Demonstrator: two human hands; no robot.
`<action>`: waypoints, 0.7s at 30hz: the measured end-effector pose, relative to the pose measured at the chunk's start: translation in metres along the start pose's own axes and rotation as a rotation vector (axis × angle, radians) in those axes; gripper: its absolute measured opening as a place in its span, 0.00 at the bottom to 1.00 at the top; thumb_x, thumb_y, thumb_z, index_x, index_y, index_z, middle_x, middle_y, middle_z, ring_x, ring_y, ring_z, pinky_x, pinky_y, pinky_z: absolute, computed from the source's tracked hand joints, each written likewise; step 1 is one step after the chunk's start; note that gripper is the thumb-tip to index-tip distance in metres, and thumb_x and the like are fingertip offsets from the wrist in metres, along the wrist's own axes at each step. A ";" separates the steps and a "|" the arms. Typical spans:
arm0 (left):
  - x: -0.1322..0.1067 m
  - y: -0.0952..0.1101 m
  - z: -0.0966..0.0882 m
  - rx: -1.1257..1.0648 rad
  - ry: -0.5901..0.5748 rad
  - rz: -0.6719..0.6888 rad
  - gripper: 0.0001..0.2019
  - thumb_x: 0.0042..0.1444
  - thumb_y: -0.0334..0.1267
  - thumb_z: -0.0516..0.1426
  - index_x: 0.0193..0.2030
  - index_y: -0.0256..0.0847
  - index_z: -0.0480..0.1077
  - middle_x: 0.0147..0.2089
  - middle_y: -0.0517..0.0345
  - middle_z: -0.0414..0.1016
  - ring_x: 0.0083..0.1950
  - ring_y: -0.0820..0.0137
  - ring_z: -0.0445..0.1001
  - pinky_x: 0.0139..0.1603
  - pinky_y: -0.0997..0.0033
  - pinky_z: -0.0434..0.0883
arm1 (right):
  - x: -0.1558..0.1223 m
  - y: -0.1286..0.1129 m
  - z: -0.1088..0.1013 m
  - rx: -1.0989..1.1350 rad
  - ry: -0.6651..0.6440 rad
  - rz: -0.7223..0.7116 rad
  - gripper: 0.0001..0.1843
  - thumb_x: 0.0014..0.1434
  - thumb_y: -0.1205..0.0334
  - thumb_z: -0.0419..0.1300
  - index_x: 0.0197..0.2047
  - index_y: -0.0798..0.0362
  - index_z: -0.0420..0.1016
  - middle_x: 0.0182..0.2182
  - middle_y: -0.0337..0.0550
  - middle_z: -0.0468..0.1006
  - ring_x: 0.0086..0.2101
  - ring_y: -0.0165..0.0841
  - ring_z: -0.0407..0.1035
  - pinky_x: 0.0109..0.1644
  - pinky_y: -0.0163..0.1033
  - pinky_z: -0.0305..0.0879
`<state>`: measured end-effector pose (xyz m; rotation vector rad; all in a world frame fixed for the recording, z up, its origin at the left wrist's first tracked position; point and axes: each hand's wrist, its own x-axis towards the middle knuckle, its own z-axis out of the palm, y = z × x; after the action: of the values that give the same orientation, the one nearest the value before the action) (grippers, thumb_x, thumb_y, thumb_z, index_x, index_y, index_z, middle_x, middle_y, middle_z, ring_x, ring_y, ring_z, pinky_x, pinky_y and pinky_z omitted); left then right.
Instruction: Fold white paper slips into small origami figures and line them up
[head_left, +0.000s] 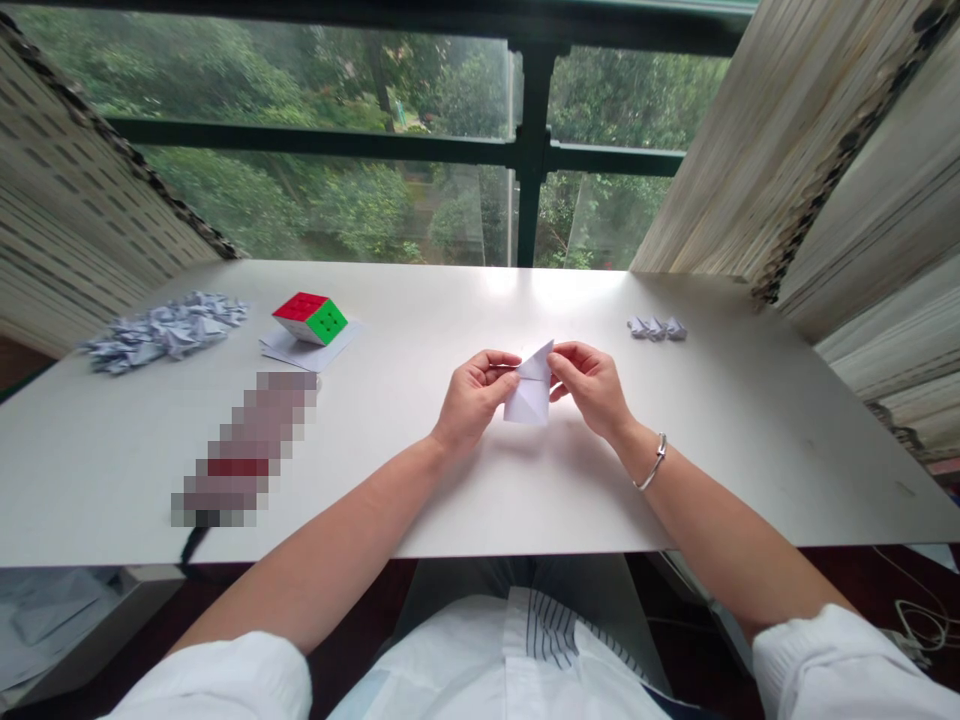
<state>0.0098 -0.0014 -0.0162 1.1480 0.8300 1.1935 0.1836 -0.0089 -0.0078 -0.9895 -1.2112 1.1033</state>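
Observation:
Between my two hands is a small sheet of white paper (528, 400), creased, with its top folded into a slanting point. My left hand (480, 390) pinches its left edge between thumb and fingers. On the other side, my right hand (589, 380) grips the paper near the raised corner with thumb and forefinger. Both hands hold it just above the white table (420, 500); the curled fingertips behind the paper are partly hidden.
At the far left lies a heap of folded paper pieces (169, 330). A puzzle cube (311, 318) sits on a stack of white paper (341, 350). A blurred-out object (247, 450) lies nearer me. Several small folded pieces (657, 328) stand in a row at right.

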 end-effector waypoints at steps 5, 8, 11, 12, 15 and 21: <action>-0.001 0.000 0.001 -0.037 -0.037 -0.056 0.17 0.48 0.40 0.67 0.42 0.37 0.71 0.32 0.57 0.79 0.31 0.72 0.75 0.35 0.72 0.71 | -0.003 0.005 0.000 -0.202 0.062 -0.163 0.11 0.56 0.53 0.65 0.36 0.52 0.75 0.27 0.37 0.76 0.26 0.28 0.70 0.26 0.34 0.73; -0.001 0.000 0.001 -0.048 -0.038 -0.065 0.17 0.48 0.40 0.68 0.42 0.37 0.71 0.30 0.59 0.78 0.30 0.73 0.74 0.36 0.72 0.71 | -0.004 0.008 -0.001 -0.381 -0.005 -0.333 0.07 0.59 0.57 0.63 0.38 0.51 0.77 0.30 0.39 0.78 0.28 0.28 0.71 0.30 0.34 0.73; -0.001 0.000 0.001 -0.055 -0.030 -0.056 0.16 0.47 0.39 0.68 0.41 0.37 0.71 0.31 0.58 0.78 0.32 0.73 0.75 0.38 0.71 0.71 | -0.005 0.007 -0.002 -0.511 -0.058 -0.438 0.08 0.60 0.58 0.63 0.41 0.50 0.80 0.35 0.42 0.79 0.29 0.29 0.72 0.32 0.35 0.73; -0.001 0.000 0.001 -0.057 -0.032 -0.051 0.17 0.47 0.39 0.69 0.41 0.37 0.71 0.32 0.57 0.79 0.33 0.72 0.76 0.38 0.71 0.72 | -0.005 0.006 -0.003 -0.535 -0.063 -0.447 0.08 0.60 0.58 0.63 0.42 0.50 0.80 0.36 0.43 0.79 0.29 0.29 0.72 0.31 0.35 0.73; -0.002 0.000 0.002 -0.068 -0.044 -0.026 0.18 0.47 0.38 0.69 0.43 0.37 0.71 0.34 0.56 0.80 0.35 0.71 0.77 0.40 0.70 0.72 | -0.005 0.002 -0.003 -0.567 -0.066 -0.450 0.09 0.61 0.58 0.62 0.42 0.50 0.81 0.36 0.44 0.79 0.28 0.29 0.72 0.30 0.35 0.72; -0.003 0.002 0.003 -0.033 -0.071 0.022 0.18 0.48 0.39 0.68 0.45 0.38 0.71 0.35 0.56 0.79 0.34 0.71 0.76 0.38 0.71 0.72 | -0.004 0.003 -0.004 -0.564 -0.050 -0.461 0.07 0.61 0.59 0.61 0.40 0.51 0.80 0.34 0.43 0.77 0.30 0.29 0.72 0.29 0.34 0.71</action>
<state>0.0116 -0.0055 -0.0139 1.1680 0.7431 1.1737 0.1872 -0.0126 -0.0119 -1.0216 -1.7363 0.4280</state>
